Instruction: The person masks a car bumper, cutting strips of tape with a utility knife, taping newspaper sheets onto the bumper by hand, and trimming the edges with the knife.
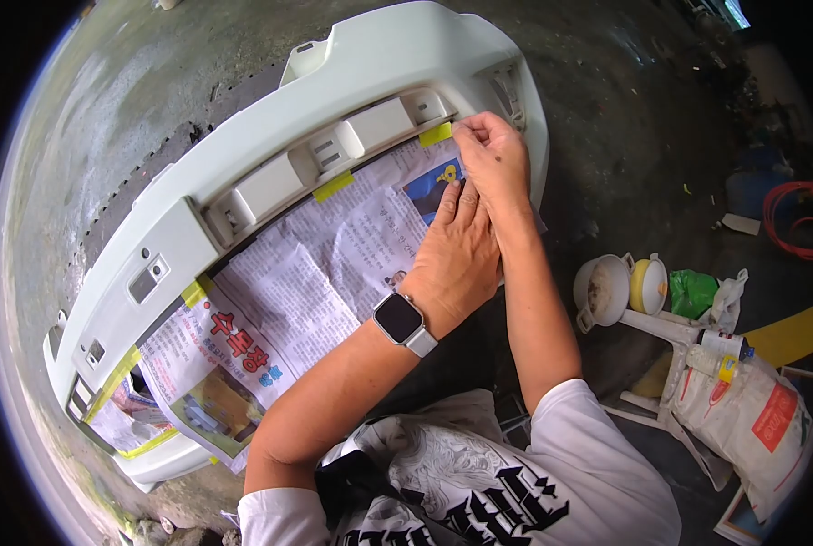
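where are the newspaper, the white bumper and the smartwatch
Newspaper (302,238): head view, on its printed area, left of the hands in the picture.
White bumper (270,127): head view, on its smooth outer band, above the recesses.
Smartwatch (398,318): head view, on its dark screen.

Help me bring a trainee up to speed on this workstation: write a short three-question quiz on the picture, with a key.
1. Multiple choice: where does the left hand lie?
A) On the floor
B) On the newspaper
C) On the white sack

2. True or false: the watch is on the left wrist.

3. Fill in the missing word: the right hand is at one end of a strip of yellow ____ by the pale panel's recess.

Key
1. B
2. True
3. Tape
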`<state>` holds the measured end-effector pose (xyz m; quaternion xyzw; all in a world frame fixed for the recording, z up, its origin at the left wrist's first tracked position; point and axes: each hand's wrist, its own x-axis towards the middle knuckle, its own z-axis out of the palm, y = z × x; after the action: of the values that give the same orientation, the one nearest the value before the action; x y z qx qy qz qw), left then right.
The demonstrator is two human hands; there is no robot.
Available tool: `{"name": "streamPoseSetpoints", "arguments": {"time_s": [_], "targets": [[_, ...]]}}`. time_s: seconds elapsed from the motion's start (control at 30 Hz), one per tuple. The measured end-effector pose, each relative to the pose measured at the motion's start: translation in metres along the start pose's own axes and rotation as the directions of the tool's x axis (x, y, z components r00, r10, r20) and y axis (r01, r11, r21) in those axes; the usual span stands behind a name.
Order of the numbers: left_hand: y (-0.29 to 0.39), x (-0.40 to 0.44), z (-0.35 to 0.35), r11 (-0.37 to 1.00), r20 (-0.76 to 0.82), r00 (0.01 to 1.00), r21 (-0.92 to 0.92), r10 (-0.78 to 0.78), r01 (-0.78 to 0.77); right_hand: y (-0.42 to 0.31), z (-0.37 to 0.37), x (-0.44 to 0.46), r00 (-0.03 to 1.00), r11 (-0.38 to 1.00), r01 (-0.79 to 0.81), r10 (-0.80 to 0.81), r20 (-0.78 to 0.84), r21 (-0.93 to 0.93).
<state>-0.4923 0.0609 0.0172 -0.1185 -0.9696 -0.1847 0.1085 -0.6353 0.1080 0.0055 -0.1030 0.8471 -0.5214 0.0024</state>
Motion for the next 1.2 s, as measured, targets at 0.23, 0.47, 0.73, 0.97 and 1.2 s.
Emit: {"name": "streamPoseSetpoints", "arguments": {"time_s": [0.23,0.47,0.73,0.97,1.2], "targets": [[-0.001,0.0,0.002,1.0,-0.019,1.0,0.013,0.013,-0.012,-0.01,0.001,-0.001,0.999,0.998,-0.019,0.021,0.045,-0.059],[-0.002,0.0,0.003,0.999,-0.055,0.998,-0.03,0.013,-0.015,-0.017,0.001,-0.003,0.999,0.994,-0.019,0.024,0.041,-0.11],[-0.001,0.0,0.0,1.0,-0.027,1.0,-0.012,0.009,-0.01,-0.015,0.002,-0.001,0.999,0.994,-0.006,0.011,0.048,-0.108],[-0.001,0.001,0.0,1.0,-0.037,0.999,0.015,0.017,-0.016,-0.017,0.002,-0.003,0.999,0.995,-0.005,0.009,0.038,-0.102],[-0.001,0.0,-0.002,1.0,0.0,1.0,-0.003,0.026,-0.026,-0.016,-0.002,-0.009,0.993,0.97,0.069,-0.088,-0.072,-0.232]]}}
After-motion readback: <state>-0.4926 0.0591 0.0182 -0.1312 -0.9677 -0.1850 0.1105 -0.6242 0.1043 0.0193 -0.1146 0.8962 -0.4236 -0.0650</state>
